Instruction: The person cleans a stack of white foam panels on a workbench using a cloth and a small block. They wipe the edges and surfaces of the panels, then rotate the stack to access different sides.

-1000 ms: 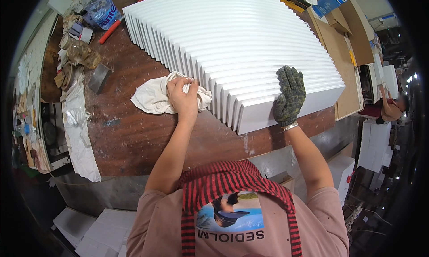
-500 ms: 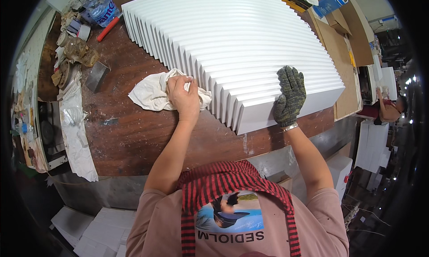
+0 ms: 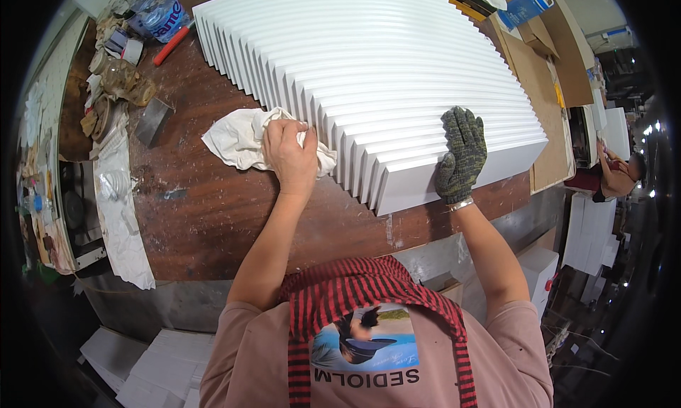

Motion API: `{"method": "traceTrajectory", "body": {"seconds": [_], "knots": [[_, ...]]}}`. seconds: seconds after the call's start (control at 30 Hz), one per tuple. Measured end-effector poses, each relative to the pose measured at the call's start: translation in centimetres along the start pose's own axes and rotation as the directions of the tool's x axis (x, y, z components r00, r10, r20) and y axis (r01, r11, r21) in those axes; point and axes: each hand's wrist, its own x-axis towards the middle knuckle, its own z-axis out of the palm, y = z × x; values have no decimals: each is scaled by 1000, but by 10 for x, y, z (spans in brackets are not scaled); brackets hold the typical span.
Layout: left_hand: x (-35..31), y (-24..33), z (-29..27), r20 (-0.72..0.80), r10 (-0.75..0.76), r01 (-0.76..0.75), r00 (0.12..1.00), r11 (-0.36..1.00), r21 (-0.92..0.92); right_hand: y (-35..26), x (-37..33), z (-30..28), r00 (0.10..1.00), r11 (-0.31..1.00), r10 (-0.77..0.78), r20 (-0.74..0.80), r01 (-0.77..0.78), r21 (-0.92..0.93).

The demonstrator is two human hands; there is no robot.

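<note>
A long row of white boards [image 3: 355, 68], overlapping like steps, lies across the brown table in front of me. My left hand [image 3: 291, 156] is bare and bunches up a white cloth [image 3: 237, 140], fingers curled into it beside the stepped left edge of the boards. Part of the cloth trails out to the left on the tabletop. My right hand [image 3: 462, 155] wears a dark green knitted glove and rests flat near the close right end of the row, fingers stretched out over the top faces. Nothing is held in it.
On the brown table [image 3: 206, 224], left of the cloth, sits a grey metal block [image 3: 153, 123]. Beyond it are a glass jar [image 3: 128, 82], a red-handled tool [image 3: 172, 46] and a large clear bottle [image 3: 157, 11]. Cardboard [image 3: 528, 103] and a blue jug [image 3: 525, 7] stand right. Another person [image 3: 618, 172] works far right.
My left hand and the cloth have shifted very slightly left and toward me. My right hand stays almost where it was on the boards.
</note>
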Motion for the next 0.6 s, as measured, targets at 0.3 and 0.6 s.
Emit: {"method": "traceTrajectory", "body": {"seconds": [0.3, 0.6], "knots": [[0, -4, 4, 34, -87, 91, 996, 986, -139, 0, 0, 0, 1000, 1000, 6, 10, -6, 8], [-2, -5, 6, 37, -167, 171, 985, 963, -210, 1, -1, 1, 1000, 1000, 5, 14, -5, -1]]}}
